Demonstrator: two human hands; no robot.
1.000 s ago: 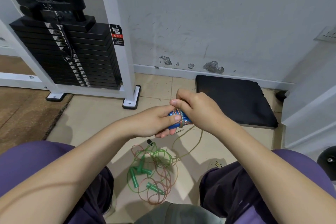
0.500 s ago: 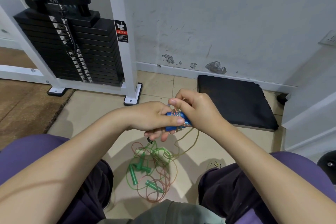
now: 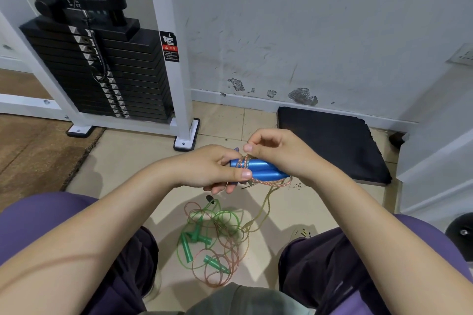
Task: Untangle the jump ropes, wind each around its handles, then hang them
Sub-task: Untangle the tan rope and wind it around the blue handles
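The left hand [image 3: 212,169] grips the two glossy blue cylindrical jump-rope handles [image 3: 263,168], which lie side by side and roughly level above the floor, its thumb pressed along their near side and its fingers curled underneath. The right hand [image 3: 279,153] is at the handles' far end, its thumb and forefinger pinching the braided pink-and-yellow cord [image 3: 266,181] just above the handles, with the other fingers curled in. A few turns of that cord are wrapped around the handles near the left thumb, more of it loops under their right end, and the remaining length drops away to the beige tiled floor [image 3: 133,161], where it runs into the heap below. That heap (a loose tangle lying between the person's knees) holds a translucent green plastic rope [image 3: 225,217] with green ribbed handles [image 3: 186,250] and thin reddish-pink loops [image 3: 220,276] mixed through it; how many separate ropes it contains cannot be told. The person wears dark trousers with purple fabric over both thighs. Behind the hands, a black weight stack [image 3: 102,77] stands in a white metal frame [image 3: 176,79] with a black-and-red warning label, and a flat black foam mat [image 3: 330,140] lies against the scuffed white wall [image 3: 307,33].
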